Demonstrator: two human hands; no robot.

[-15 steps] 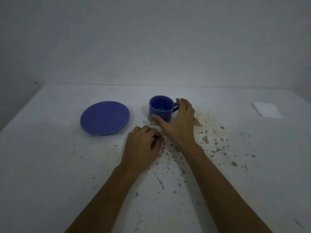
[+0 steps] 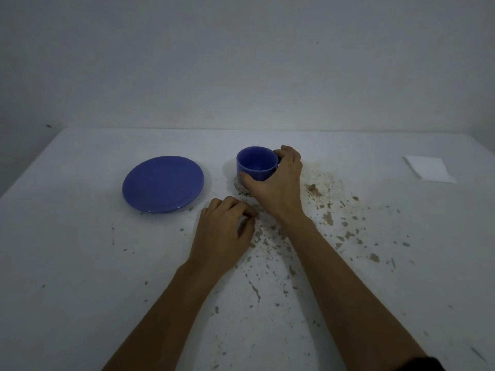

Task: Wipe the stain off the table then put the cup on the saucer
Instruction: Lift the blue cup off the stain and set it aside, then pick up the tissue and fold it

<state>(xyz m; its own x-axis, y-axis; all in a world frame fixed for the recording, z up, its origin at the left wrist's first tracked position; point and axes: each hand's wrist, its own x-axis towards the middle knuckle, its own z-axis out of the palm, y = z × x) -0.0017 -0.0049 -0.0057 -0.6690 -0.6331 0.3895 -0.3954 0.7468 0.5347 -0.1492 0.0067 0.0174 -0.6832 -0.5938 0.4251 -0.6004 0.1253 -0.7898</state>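
A blue cup [image 2: 255,162] is in the grip of my right hand [image 2: 278,183], thumb on its near side and fingers around the handle side. It seems raised slightly, and a wet mark [image 2: 239,186] shows under its base. To its left the blue saucer [image 2: 162,183] lies flat with nothing on it. Brown stain spots [image 2: 328,218] are scattered over the white table [image 2: 80,250], right of the cup and toward me. Fingers curled, my left hand [image 2: 225,234] rests on the table just in front of the cup, and I see nothing in it.
A folded white napkin [image 2: 428,170] lies at the far right of the table. A plain wall runs behind the table's back edge. More small specks trail toward the front edge between my forearms.
My right hand has closed around the cup and raised it a little from where it stood. My left hand has barely moved.
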